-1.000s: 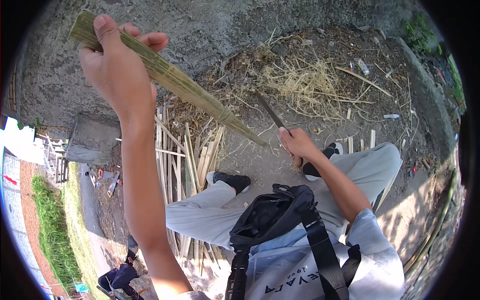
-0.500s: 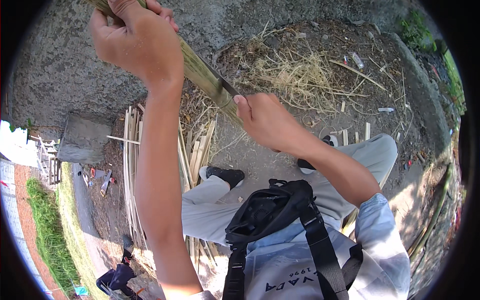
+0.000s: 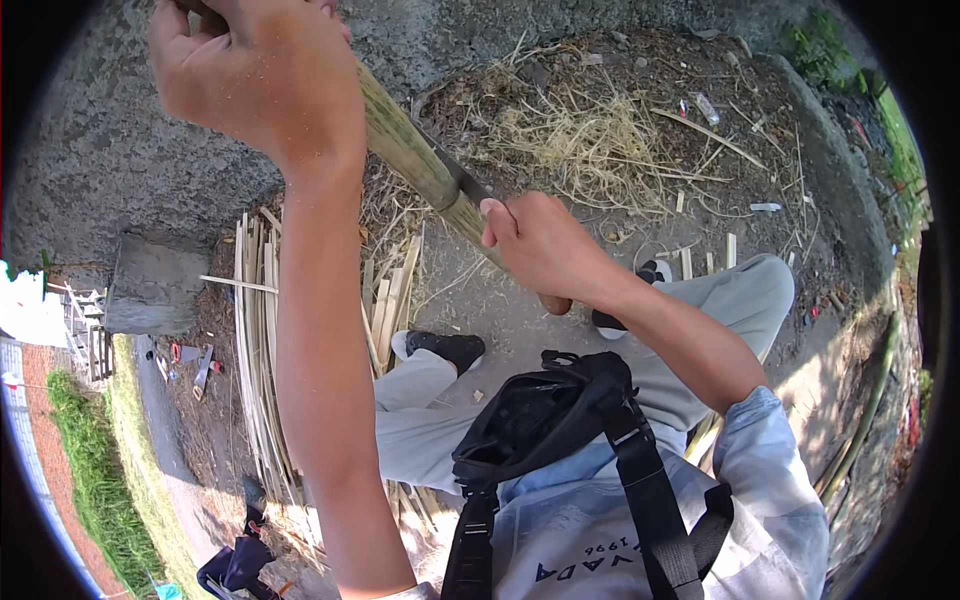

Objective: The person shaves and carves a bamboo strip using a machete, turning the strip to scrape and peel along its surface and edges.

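Head view: a long, streaky green-and-tan bamboo strip (image 3: 402,140), crossed by a raised node (image 3: 453,198), slants from the left hand (image 3: 268,75) gripping its upper part; the right hand (image 3: 545,240) clasps a dark-bladed, brown-handled knife (image 3: 472,183) against it.

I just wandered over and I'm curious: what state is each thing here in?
Bamboo piece: slanted, held off the ground
Knife: blade against the bamboo piece
Left hand: closed on the bamboo piece, partly out of view
Right hand: closed around the knife's handle
Black bag: worn in front, apparently open
Shavings: heaped, tangled
Pale strips: lying loosely bunched
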A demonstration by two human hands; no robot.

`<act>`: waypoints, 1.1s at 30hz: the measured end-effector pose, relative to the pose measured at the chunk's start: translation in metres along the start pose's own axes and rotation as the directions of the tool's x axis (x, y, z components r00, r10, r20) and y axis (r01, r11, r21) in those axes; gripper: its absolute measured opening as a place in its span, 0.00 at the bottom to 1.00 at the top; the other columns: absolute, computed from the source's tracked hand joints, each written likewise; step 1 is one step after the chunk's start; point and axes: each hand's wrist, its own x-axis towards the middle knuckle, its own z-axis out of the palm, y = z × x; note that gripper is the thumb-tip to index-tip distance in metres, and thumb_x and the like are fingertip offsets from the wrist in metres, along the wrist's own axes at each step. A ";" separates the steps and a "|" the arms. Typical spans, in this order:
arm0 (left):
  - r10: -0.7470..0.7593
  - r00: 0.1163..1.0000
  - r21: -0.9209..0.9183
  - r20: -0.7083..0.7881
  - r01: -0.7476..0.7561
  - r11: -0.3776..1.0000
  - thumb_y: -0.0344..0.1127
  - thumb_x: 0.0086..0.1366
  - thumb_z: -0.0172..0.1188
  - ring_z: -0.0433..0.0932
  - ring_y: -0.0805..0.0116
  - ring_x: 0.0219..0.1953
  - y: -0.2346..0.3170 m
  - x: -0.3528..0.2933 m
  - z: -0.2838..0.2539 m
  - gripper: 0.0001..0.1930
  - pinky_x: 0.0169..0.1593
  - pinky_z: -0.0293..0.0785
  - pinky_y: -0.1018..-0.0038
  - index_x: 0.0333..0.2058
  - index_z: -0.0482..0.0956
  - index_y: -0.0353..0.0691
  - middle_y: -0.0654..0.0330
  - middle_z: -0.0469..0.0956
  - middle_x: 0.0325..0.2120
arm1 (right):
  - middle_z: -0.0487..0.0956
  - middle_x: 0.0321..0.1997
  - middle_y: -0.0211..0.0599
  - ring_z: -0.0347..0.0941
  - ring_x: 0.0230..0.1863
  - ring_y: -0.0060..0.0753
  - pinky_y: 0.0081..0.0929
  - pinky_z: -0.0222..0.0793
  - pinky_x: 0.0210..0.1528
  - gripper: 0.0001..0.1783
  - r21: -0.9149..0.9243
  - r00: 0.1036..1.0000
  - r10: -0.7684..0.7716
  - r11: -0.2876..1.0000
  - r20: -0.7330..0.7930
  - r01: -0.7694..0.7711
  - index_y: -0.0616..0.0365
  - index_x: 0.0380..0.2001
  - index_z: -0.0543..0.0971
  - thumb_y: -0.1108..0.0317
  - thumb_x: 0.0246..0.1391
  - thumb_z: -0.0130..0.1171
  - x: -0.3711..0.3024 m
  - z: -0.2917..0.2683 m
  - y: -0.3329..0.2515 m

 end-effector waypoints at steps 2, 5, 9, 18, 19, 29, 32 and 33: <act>-0.021 1.000 0.016 0.003 0.021 1.000 0.32 0.66 0.48 0.65 0.67 0.14 -0.004 0.001 -0.002 0.11 0.17 0.63 0.75 0.29 0.61 0.30 0.51 0.68 0.18 | 0.71 0.12 0.54 0.72 0.18 0.55 0.44 0.66 0.27 0.26 0.032 0.994 0.055 0.998 0.089 -0.058 0.71 0.18 0.75 0.61 0.62 0.40 0.004 -0.002 -0.003; 0.129 0.991 0.024 -0.045 -0.128 0.991 0.44 0.68 0.50 0.62 0.80 0.10 -0.002 -0.002 0.004 0.16 0.13 0.58 0.83 0.28 0.68 0.37 0.65 0.65 0.14 | 0.71 0.12 0.55 0.72 0.18 0.57 0.45 0.67 0.30 0.26 0.179 0.998 -0.029 0.983 -0.060 0.039 0.72 0.18 0.74 0.62 0.62 0.40 -0.007 -0.006 -0.040; 0.125 0.991 0.091 -0.046 -0.120 0.989 0.43 0.68 0.49 0.62 0.80 0.11 0.010 -0.008 0.013 0.16 0.13 0.58 0.83 0.27 0.68 0.37 0.66 0.64 0.13 | 0.69 0.10 0.49 0.71 0.15 0.48 0.40 0.68 0.28 0.26 0.053 0.995 -0.039 0.998 -0.092 0.044 0.70 0.19 0.76 0.60 0.61 0.40 0.006 0.009 0.001; 0.159 0.985 0.080 -0.069 -0.154 0.985 0.42 0.68 0.49 0.63 0.79 0.11 0.004 -0.008 0.009 0.15 0.14 0.58 0.82 0.26 0.68 0.37 0.65 0.65 0.13 | 0.67 0.10 0.36 0.65 0.13 0.32 0.30 0.62 0.20 0.25 0.227 0.989 -0.090 0.967 -0.116 0.115 0.67 0.21 0.76 0.59 0.62 0.40 -0.006 -0.014 -0.055; 0.120 0.988 0.026 -0.098 -0.118 0.993 0.42 0.68 0.49 0.63 0.79 0.11 0.004 -0.009 0.009 0.16 0.14 0.57 0.82 0.25 0.68 0.37 0.65 0.65 0.13 | 0.69 0.09 0.47 0.70 0.15 0.46 0.38 0.67 0.28 0.25 0.191 0.993 -0.059 0.979 -0.105 0.078 0.68 0.19 0.77 0.61 0.61 0.40 -0.004 -0.014 -0.056; 0.084 0.981 0.097 -0.176 -0.067 0.993 0.41 0.68 0.50 0.63 0.80 0.11 0.002 -0.007 0.008 0.15 0.13 0.57 0.83 0.25 0.68 0.38 0.66 0.65 0.13 | 0.71 0.10 0.52 0.73 0.17 0.51 0.40 0.69 0.28 0.25 0.077 0.984 -0.118 0.989 -0.133 0.129 0.70 0.18 0.76 0.63 0.60 0.41 0.002 -0.009 -0.056; 0.255 0.967 0.092 0.015 -0.255 0.962 0.40 0.68 0.50 0.63 0.80 0.11 0.008 -0.009 0.004 0.15 0.13 0.57 0.83 0.25 0.68 0.38 0.66 0.66 0.13 | 0.70 0.10 0.52 0.73 0.16 0.52 0.40 0.69 0.25 0.25 0.057 0.978 -0.119 0.990 -0.169 0.130 0.72 0.17 0.75 0.63 0.60 0.42 0.001 -0.004 -0.054; 0.159 0.985 0.078 -0.061 -0.154 0.985 0.40 0.68 0.50 0.63 0.80 0.11 0.009 -0.011 0.007 0.14 0.13 0.57 0.82 0.25 0.68 0.37 0.66 0.66 0.13 | 0.70 0.09 0.52 0.72 0.15 0.52 0.40 0.68 0.24 0.26 0.039 0.987 -0.079 0.996 -0.137 0.085 0.72 0.17 0.74 0.62 0.60 0.42 0.003 0.002 -0.039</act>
